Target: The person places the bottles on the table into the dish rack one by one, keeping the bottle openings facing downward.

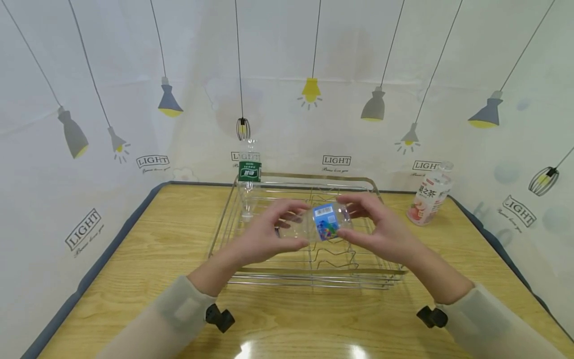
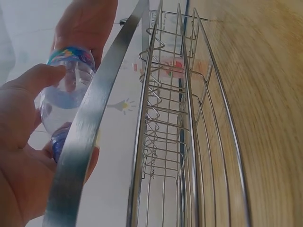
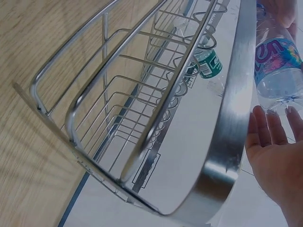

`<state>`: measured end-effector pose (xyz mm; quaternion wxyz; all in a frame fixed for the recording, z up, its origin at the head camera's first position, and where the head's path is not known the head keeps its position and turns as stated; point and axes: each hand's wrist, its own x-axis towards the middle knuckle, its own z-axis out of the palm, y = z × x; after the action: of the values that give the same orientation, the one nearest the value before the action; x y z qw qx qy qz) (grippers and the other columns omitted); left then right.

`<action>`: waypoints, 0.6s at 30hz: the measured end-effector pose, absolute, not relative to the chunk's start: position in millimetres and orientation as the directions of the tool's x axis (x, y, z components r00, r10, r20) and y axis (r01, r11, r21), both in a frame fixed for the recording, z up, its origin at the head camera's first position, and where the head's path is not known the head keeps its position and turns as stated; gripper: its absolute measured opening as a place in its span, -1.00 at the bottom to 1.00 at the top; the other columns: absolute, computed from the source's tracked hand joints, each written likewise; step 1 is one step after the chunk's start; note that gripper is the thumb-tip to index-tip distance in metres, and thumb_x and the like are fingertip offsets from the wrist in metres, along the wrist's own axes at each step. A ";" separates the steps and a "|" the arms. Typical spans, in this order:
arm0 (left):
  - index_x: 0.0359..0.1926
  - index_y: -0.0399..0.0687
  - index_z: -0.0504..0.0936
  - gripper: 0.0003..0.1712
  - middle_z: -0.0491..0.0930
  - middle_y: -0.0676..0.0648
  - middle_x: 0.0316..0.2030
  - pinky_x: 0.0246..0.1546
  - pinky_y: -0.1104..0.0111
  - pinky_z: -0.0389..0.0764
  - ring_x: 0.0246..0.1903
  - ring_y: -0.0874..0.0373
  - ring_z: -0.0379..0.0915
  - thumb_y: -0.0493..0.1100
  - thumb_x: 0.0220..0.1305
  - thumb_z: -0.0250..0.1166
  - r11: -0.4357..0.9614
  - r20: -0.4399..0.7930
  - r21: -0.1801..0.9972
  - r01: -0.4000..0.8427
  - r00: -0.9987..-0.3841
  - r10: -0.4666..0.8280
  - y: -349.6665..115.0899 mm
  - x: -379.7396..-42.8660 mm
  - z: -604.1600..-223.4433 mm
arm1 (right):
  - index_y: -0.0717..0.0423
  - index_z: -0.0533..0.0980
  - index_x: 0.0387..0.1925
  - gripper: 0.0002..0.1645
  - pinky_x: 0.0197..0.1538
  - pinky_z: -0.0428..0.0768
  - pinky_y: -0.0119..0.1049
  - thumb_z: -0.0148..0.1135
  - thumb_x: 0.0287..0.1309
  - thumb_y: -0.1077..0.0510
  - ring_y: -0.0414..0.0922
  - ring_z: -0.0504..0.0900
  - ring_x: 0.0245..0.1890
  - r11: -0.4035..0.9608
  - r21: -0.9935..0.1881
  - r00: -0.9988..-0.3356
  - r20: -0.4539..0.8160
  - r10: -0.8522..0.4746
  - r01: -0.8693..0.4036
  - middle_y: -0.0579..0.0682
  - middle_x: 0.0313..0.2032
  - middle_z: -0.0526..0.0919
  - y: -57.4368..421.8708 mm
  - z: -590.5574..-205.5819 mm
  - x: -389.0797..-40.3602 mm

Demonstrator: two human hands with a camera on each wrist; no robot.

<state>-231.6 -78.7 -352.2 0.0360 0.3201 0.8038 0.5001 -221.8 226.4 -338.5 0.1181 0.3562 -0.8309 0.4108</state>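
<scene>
A clear plastic bottle (image 1: 326, 222) with a blue, colourful label lies sideways above a wire rack (image 1: 323, 272). My left hand (image 1: 262, 235) grips its neck end, thumb and fingers curled around it; in the left wrist view the blue cap (image 2: 58, 142) shows beside the palm. My right hand (image 1: 381, 227) is at the base end, fingers extended, with the thumb near the label. In the right wrist view the straight fingertips (image 3: 277, 124) are right by the bottle's base. An upside-down clear bottle with a green label (image 1: 249, 172) stands in the rack's back left corner.
A white bottle with peach pictures (image 1: 428, 197) stands on the wooden table (image 1: 148, 259) at the right, outside the rack. Wavy wires run across the rack inside. A white cloth wall (image 1: 287, 109) with printed lamps closes off the back and sides.
</scene>
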 end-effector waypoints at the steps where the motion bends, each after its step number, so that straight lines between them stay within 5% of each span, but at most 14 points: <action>1: 0.51 0.16 0.50 -0.18 0.54 -0.04 0.36 0.33 0.03 0.61 0.30 -0.05 0.56 -0.13 0.28 0.62 0.302 0.266 0.820 0.486 -0.791 0.551 -77.7 -231.1 -351.8 | 0.14 0.45 0.49 -0.19 0.31 0.68 -0.35 0.56 0.25 0.34 -0.09 0.67 0.15 0.411 -0.597 -0.718 0.488 -0.495 -0.689 0.12 0.28 0.59 226.0 -338.5 -221.9; 18: 0.59 0.11 0.42 -0.22 0.53 -0.13 0.43 0.41 -0.12 0.53 0.35 -0.09 0.49 -0.06 0.46 0.50 0.308 0.280 0.817 0.488 -0.801 0.530 -75.8 -231.1 -355.0 | 0.13 0.36 0.56 -0.16 0.27 0.62 -0.47 0.50 0.34 0.32 -0.03 0.65 0.19 0.395 -0.705 -0.795 0.419 -0.440 -0.590 0.19 0.39 0.54 220.2 -332.1 -227.4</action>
<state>-231.1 -75.8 -355.0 0.0207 0.3148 0.8083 0.4971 -227.4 220.2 -332.1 0.0825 0.3097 -0.8310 0.4547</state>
